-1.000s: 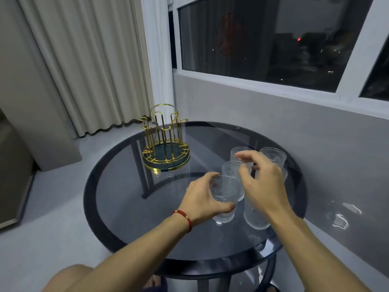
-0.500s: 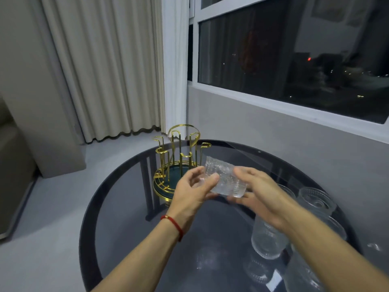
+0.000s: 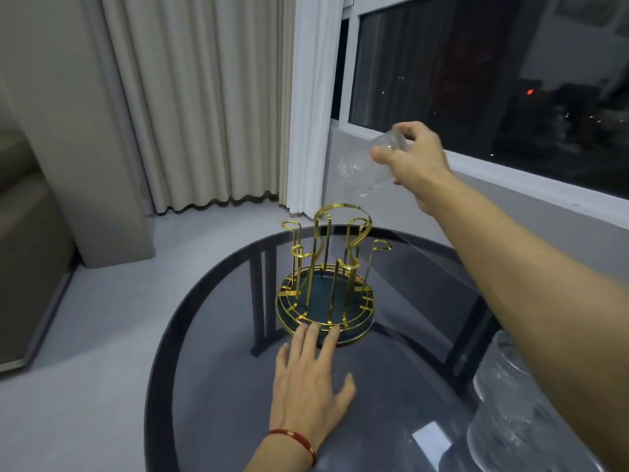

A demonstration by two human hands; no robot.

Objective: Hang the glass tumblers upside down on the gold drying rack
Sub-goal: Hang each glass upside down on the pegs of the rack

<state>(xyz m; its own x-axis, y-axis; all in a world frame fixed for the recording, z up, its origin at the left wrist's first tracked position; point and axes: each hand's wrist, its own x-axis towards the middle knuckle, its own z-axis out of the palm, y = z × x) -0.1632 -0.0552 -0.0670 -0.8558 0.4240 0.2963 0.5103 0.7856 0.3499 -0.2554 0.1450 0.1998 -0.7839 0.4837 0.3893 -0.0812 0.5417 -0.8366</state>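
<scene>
The gold drying rack (image 3: 326,274) stands on a dark green round base near the far side of the round glass table (image 3: 218,386), with no glass on its pegs. My right hand (image 3: 413,158) holds a ribbed clear tumbler (image 3: 362,170) by its bottom, mouth tilted down and left, in the air above and right of the rack. My left hand (image 3: 311,379) lies flat with fingers spread, its fingertips touching the near rim of the rack's base. More tumblers (image 3: 510,410) stand at the table's right edge, partly behind my right forearm.
A window and grey ledge (image 3: 510,178) run behind the table on the right. Pale curtains (image 3: 204,103) hang at the back, and a sofa corner (image 3: 23,253) sits at the left. Grey floor surrounds the table.
My right hand took the tumbler alone, turned it mouth down and lifted it above the rack. My left hand let go and dropped to the rack's base. The view shifted left.
</scene>
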